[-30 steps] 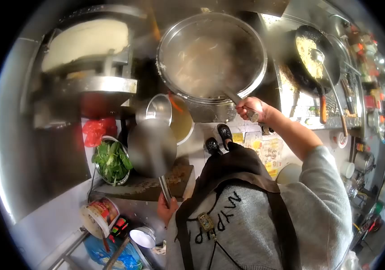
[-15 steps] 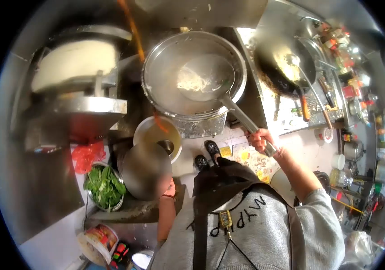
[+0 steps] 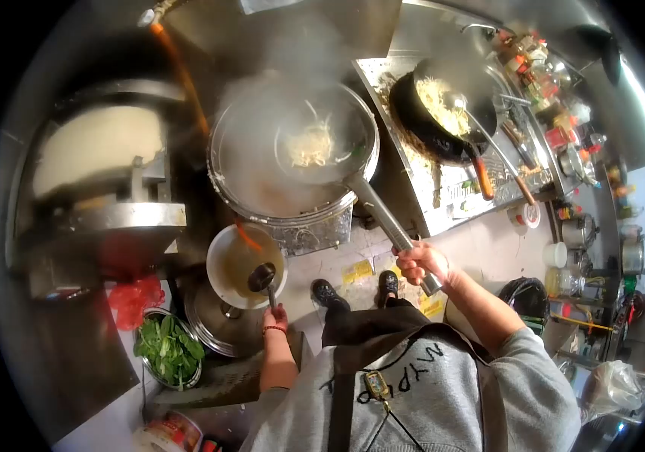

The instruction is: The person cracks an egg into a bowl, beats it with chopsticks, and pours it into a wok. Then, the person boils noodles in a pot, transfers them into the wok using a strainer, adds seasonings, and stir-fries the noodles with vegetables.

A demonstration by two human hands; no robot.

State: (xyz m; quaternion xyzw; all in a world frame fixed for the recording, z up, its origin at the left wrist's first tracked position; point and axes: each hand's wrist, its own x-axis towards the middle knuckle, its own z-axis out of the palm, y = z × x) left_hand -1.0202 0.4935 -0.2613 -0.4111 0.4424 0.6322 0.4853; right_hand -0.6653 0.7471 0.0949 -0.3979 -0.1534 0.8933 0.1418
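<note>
My right hand (image 3: 422, 264) is closed around the metal handle of a long-handled strainer (image 3: 386, 215). Its round basket holds pale noodles (image 3: 311, 147) over a large steaming pot (image 3: 371, 139), where steam partly hides the contents. My left hand (image 3: 275, 317) grips the handle of a dark metal ladle (image 3: 262, 277). The ladle's bowl is over the near right side of a white bucket (image 3: 215, 256) of brownish liquid; whether it touches the liquid I cannot tell.
A metal lid with a knob (image 3: 217, 324) lies beside the bucket, near a bowl of green leaves (image 3: 168, 350). A wok (image 3: 443, 143) of food with another ladle (image 3: 496, 143) stands on the right stove. Bottles (image 3: 556, 105) line the right shelf. An orange hose (image 3: 179, 68) hangs left of the pot.
The view has shifted, and more steam rises over the pot. My left hand has moved up toward the bucket, and the ladle shows more clearly. The strainer with noodles is still over the pot.
</note>
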